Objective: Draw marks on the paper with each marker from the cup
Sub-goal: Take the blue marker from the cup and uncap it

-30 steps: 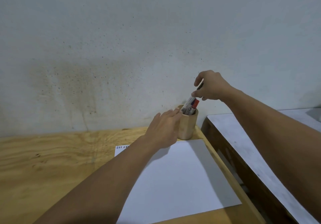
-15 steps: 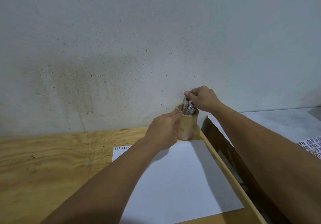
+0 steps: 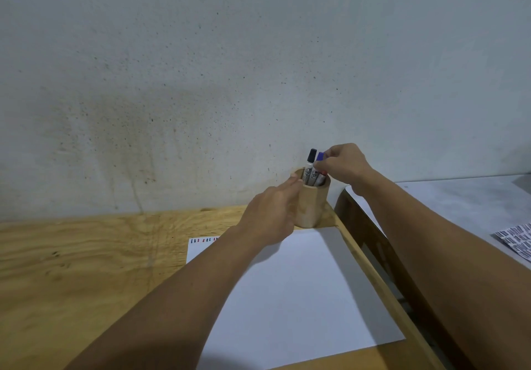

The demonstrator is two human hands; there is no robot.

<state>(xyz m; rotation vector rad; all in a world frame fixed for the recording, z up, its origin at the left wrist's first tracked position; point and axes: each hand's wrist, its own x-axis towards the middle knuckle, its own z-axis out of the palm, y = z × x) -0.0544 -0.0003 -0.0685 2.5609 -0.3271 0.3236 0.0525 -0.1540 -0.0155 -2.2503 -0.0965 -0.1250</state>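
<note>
A round light-wood cup (image 3: 311, 206) stands at the far right corner of the plywood table (image 3: 86, 269), close to the speckled grey wall (image 3: 230, 68). The left hand (image 3: 271, 214) is wrapped around the cup's left side, its grip closed on the wood. Above the cup, the right hand (image 3: 343, 164) pinches the top of a blue-capped marker (image 3: 319, 159) between fingertips and thumb, the marker's lower part inside the cup. Just left of it a black-capped marker (image 3: 311, 165) stands upright in the cup, and a red-capped marker (image 3: 324, 175) peeks out beside them. The barrels carry dark printed labels, too small to read. A white sheet of paper (image 3: 301, 298) lies along the table's right edge, its far edge just beside the cup; a short row of blue and red marks (image 3: 204, 240) sits at its far left corner. To the right, a grey table (image 3: 459, 200) holds a sheet printed in a dense black pattern (image 3: 517, 240), illegible.
</note>
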